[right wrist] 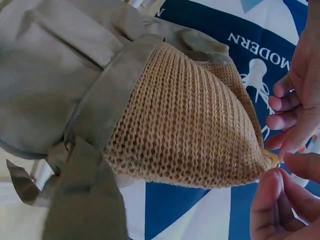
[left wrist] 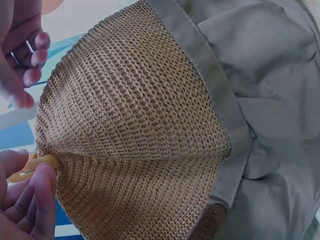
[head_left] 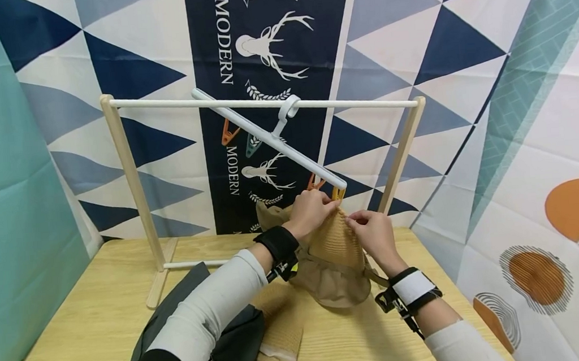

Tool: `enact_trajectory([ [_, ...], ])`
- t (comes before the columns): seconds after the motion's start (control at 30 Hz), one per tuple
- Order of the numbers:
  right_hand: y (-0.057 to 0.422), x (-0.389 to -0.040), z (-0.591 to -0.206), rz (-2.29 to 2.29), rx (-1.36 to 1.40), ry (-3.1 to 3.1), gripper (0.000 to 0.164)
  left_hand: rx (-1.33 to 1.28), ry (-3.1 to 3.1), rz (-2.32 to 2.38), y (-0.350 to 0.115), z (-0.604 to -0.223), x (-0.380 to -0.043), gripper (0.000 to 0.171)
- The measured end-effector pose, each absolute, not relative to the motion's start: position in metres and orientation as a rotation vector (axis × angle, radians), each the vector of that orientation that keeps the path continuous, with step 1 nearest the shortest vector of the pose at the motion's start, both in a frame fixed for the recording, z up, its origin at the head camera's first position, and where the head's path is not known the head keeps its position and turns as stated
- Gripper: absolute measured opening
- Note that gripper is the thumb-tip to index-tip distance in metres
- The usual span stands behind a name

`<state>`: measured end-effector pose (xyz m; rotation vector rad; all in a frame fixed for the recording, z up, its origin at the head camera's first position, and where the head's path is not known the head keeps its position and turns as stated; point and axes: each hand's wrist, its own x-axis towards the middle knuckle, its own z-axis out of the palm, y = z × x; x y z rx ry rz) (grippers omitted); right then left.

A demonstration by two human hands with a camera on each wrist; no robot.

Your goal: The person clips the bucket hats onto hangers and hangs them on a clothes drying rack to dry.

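A tan knitted bucket hat with a grey-beige fabric brim hangs crown-up from a yellow clip at the near end of a pale blue hanger. My left hand pinches that clip at the crown tip, seen closest in the left wrist view, where the clip sits between thumb and finger. Beside the crown is my right hand, its fingers loosely bent. A small gap shows between it and the knit in the left wrist view. Fabric ties dangle from the brim.
The hanger hooks over the white bar of a wooden rack. Orange and teal clips hang at its far end. Dark folded fabric and another tan knitted item lie on the wooden table.
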<state>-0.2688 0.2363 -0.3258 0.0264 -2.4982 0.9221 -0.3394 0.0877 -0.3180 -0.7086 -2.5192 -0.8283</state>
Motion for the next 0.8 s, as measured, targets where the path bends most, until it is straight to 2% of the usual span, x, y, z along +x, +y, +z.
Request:
enact_trajectory([
  [0.53, 0.231, -0.260, -0.357, 1.137, 0.066, -2.606, 0.013, -0.616, -2.607, -0.902, 0.050, -0.339, -0.338, 0.026],
  [0.8, 0.226, -0.261, -0.361, 1.174, 0.085, -2.603, 0.011, -0.656, -2.616, -0.962, 0.043, -0.344, -0.337, 0.025],
])
